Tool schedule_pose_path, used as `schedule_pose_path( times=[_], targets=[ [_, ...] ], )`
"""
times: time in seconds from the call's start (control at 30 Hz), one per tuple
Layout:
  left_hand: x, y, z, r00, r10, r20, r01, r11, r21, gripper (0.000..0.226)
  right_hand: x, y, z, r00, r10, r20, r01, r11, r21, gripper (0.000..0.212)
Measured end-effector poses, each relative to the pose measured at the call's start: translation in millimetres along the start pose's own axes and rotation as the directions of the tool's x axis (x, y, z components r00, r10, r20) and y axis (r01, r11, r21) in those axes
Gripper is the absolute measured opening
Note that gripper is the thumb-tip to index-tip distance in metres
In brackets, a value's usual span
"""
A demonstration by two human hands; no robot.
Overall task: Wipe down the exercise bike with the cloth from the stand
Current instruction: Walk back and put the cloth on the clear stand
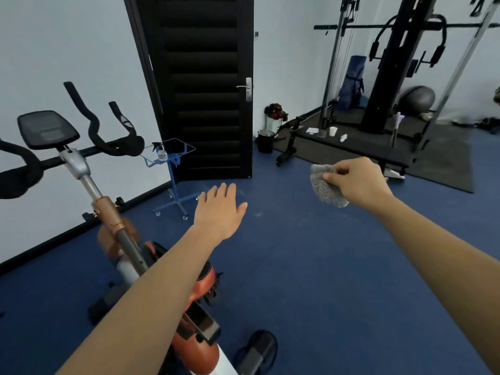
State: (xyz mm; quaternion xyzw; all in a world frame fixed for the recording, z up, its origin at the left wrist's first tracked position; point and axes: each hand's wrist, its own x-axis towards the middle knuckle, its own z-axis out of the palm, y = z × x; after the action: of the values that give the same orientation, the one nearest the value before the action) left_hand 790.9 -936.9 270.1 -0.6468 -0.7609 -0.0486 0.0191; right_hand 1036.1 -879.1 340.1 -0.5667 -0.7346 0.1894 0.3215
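The exercise bike [81,169] fills the left side, with black handlebars, a dark console and an orange and silver frame running down to the bottom edge. My right hand [357,182] pinches a grey fluffy cloth [324,188] in mid-air over the blue floor, well to the right of the bike. My left hand [220,207] is stretched forward, fingers straight, palm down and holding nothing, just right of the bike's post. A blue wheeled stand [174,171] sits by the wall behind the handlebars, carrying a spray bottle [161,153].
A black door [205,85] is straight ahead. At the back right stand a cable weight machine [389,66] on a dark mat, a grey exercise ball [418,100], a small black bin [265,141] and a cup. Blue floor [311,266] stretches between the bike and the machine.
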Motion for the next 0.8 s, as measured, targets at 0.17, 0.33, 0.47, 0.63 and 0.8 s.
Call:
schedule_pose_path(
  times=[0.17,0.33,0.47,0.63,0.8],
  targets=[
    [68,10,8,0.995,-0.073,-0.073,0.077,0.995,0.058,0.063,66,26,17,0.998,-0.038,0.051,0.036,0.999,0.029,0.017],
    [168,7,32,0.97,-0.214,-0.12,0.221,0.974,0.05,0.064,179,36,55,0.982,-0.131,0.135,0.128,0.991,0.032,0.027],
    [257,-5,41,0.945,-0.297,-0.135,0.3,0.954,0.0,0.065,280,30,85,0.961,-0.213,0.179,0.206,0.977,0.058,0.039],
    [357,-27,35,0.913,-0.384,-0.139,0.387,0.922,-0.005,0.065,398,21,118,0.936,-0.288,0.201,0.279,0.958,0.073,0.036],
    [434,-73,54,0.869,-0.465,-0.167,0.472,0.881,0.003,0.066,515,19,188,0.907,-0.315,0.28,0.285,0.948,0.143,0.033]
  ],
)
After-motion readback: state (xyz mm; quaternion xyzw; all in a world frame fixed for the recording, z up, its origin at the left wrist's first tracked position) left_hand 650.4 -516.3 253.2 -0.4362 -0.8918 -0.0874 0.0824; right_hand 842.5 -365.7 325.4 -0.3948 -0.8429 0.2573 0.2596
